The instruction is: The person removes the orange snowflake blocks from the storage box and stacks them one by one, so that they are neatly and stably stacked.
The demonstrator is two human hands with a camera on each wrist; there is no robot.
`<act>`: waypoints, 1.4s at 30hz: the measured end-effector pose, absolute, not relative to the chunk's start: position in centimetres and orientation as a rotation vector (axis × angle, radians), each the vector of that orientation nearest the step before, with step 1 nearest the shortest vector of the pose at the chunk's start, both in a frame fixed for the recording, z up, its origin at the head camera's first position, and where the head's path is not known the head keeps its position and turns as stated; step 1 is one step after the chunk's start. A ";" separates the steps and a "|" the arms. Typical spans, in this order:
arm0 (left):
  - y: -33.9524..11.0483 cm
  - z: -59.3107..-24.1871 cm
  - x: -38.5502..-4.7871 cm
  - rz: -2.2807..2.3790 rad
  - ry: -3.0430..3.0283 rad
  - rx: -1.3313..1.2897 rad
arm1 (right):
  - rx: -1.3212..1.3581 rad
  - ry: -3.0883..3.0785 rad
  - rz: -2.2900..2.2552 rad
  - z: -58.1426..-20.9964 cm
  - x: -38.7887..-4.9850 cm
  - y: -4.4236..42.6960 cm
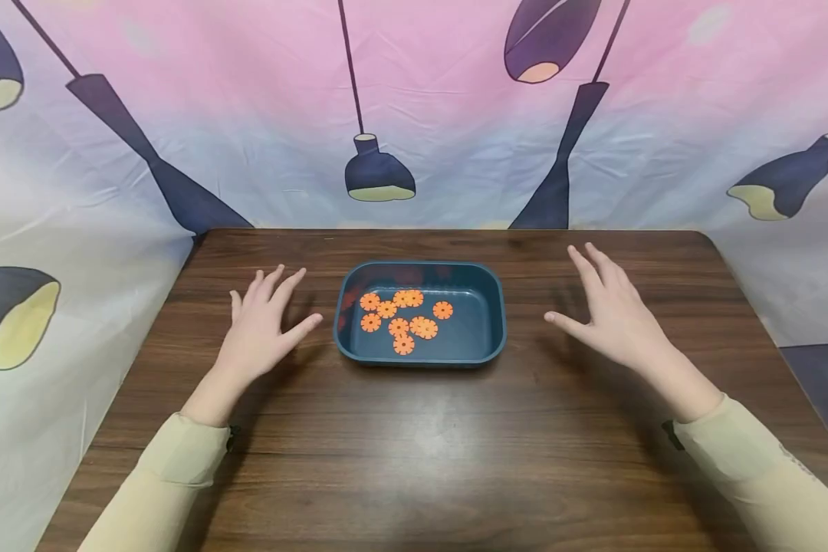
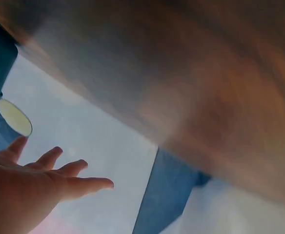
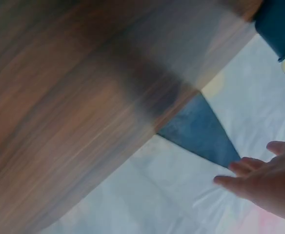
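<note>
A dark teal rectangular bin (image 1: 465,349) stands on the brown table, with several orange notched discs (image 1: 443,310) lying loose on its floor, mostly toward the left half. Some of the discs overlap. To the left of the bin is my left hand (image 1: 257,330), fingers spread, holding nothing and apart from the rim. On the other side my right hand (image 1: 617,314) is held with its fingers extended and thumb pointing toward the bin, also holding nothing. Each wrist view catches only a corner of the bin, beyond the left hand (image 2: 40,183) and the right hand (image 3: 269,180).
The wood-grain table (image 1: 421,460) extends around the bin on all sides. Behind it hangs a pink, blue and white cloth (image 1: 269,153) printed with dark lamps, which meets the table's back edge. Cream sleeves (image 1: 172,460) cover both forearms.
</note>
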State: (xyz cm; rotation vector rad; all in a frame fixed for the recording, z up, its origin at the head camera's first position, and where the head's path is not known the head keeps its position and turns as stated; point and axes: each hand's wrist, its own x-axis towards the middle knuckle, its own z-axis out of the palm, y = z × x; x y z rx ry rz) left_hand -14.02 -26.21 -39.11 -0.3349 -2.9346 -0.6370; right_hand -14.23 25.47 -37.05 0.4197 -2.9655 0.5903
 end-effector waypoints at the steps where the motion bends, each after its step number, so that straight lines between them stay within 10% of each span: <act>1: -26.0 -39.2 -14.1 -0.694 -2.929 -0.336 | 0.435 -2.951 0.615 -37.0 -14.3 25.2; 42: -21.4 -41.7 -14.5 -2.110 -2.520 -0.276 | 0.962 -2.667 1.633 -38.7 -19.7 13.1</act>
